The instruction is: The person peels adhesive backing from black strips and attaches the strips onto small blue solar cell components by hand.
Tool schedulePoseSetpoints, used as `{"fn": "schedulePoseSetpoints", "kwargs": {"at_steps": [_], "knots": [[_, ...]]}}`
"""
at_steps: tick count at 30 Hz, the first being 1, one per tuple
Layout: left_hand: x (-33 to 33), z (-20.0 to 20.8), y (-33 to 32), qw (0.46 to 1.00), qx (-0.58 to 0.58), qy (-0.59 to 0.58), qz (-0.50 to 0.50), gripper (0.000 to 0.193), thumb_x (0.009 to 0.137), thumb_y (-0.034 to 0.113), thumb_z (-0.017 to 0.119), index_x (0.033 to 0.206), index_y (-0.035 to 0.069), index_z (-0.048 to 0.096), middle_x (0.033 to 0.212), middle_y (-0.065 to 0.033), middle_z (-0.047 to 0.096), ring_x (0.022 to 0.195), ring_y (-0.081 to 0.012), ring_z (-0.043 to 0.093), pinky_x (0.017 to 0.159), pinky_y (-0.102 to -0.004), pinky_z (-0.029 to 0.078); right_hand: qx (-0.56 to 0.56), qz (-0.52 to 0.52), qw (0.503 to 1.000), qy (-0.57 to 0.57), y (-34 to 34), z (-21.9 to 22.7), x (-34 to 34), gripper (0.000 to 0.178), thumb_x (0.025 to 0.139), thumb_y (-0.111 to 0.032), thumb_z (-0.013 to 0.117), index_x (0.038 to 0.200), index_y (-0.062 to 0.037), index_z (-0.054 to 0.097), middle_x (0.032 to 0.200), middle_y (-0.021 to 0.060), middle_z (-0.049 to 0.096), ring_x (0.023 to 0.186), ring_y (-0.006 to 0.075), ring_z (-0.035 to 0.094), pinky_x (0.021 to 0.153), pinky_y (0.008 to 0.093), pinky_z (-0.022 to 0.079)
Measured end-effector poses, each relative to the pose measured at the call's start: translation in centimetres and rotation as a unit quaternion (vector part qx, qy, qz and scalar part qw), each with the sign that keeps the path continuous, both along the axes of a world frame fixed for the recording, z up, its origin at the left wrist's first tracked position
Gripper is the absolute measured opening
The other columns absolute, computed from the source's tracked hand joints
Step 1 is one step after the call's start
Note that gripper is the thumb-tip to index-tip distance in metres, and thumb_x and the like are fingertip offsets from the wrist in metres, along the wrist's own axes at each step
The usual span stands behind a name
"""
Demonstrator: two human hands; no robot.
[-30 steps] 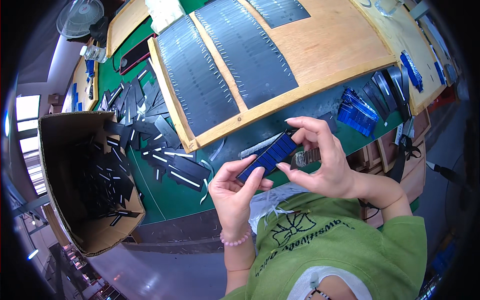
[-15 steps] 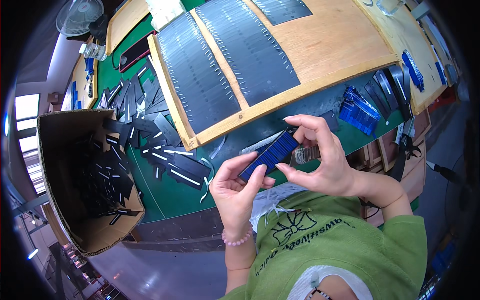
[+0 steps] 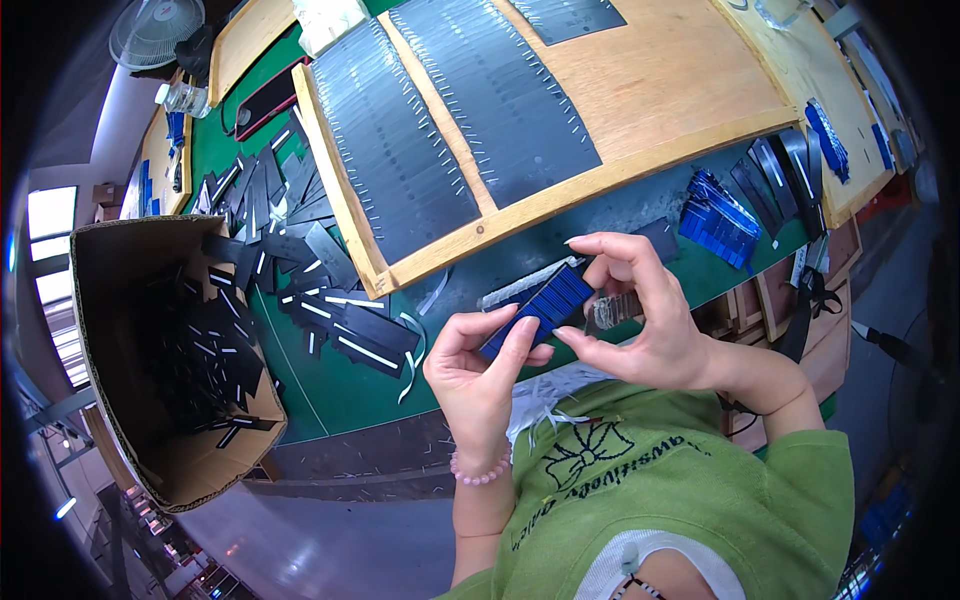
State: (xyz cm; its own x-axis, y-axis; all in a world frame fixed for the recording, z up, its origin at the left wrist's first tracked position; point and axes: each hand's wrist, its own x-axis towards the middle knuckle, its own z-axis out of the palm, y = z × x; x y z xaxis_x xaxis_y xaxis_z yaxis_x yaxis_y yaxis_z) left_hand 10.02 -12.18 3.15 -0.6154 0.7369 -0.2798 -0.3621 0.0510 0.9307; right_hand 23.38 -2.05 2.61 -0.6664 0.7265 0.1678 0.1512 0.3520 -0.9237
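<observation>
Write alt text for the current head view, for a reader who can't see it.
A person's left hand holds a blue banded strip over a green table, the right hand at its far end. Beyond lies a wooden tray with long dark panels; at left, an open cardboard box contains black pieces with white stripes.

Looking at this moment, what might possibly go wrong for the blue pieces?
The blue strip, pinched by the left hand with the right hand at its far end, may slip or bend. The blue pile lies near the edge of the table, so an arm might brush pieces off.
</observation>
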Motion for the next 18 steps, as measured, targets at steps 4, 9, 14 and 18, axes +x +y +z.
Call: {"fn": "schedulePoseSetpoints", "kwargs": {"at_steps": [4,9,14,18], "knots": [[0.04,0.02,0.05,1.0,-0.002,-0.004,0.003,0.016,0.078,-0.007,0.067,0.091,-0.005,0.059,0.084,-0.0131,0.063,0.062,-0.016,0.065,0.054,-0.0231,0.055,-0.084,0.003,0.995,0.048,0.09,-0.36,0.13,0.061,0.066,-0.006,0.072,0.121,-0.0025,0.045,0.078,0.0061,0.051,0.065,0.0127,0.052,0.061,0.0256,0.045],[0.19,0.02,0.19,1.0,-0.016,0.023,0.001,0.016,0.077,-0.006,0.068,0.088,-0.004,0.058,0.081,-0.0108,0.062,0.062,-0.0156,0.065,0.053,-0.0226,0.055,-0.078,-0.006,0.995,0.061,-0.01,-0.61,0.06,0.06,0.066,-0.002,0.071,0.121,-0.0023,0.045,0.077,0.0058,0.051,0.065,0.0119,0.052,0.06,0.0247,0.044],[0.34,-0.03,0.28,0.999,-0.011,0.032,-0.001,0.016,0.076,-0.006,0.069,0.086,-0.003,0.057,0.081,-0.0092,0.061,0.062,-0.0146,0.064,0.053,-0.0218,0.055,-0.079,-0.001,0.995,0.053,0.03,-0.55,0.18,0.06,0.066,-0.001,0.071,0.12,-0.0025,0.046,0.077,0.0055,0.051,0.065,0.0119,0.052,0.06,0.0249,0.044],[0.39,-0.05,0.31,0.999,-0.011,0.033,-0.003,0.016,0.076,-0.006,0.069,0.086,-0.002,0.056,0.081,-0.0082,0.06,0.062,-0.0139,0.064,0.052,-0.0214,0.054,-0.064,0.001,0.996,0.054,0.13,-0.48,0.21,0.06,0.066,-0.001,0.07,0.12,-0.0026,0.046,0.077,0.0051,0.051,0.064,0.0114,0.051,0.059,0.0245,0.043]]}}
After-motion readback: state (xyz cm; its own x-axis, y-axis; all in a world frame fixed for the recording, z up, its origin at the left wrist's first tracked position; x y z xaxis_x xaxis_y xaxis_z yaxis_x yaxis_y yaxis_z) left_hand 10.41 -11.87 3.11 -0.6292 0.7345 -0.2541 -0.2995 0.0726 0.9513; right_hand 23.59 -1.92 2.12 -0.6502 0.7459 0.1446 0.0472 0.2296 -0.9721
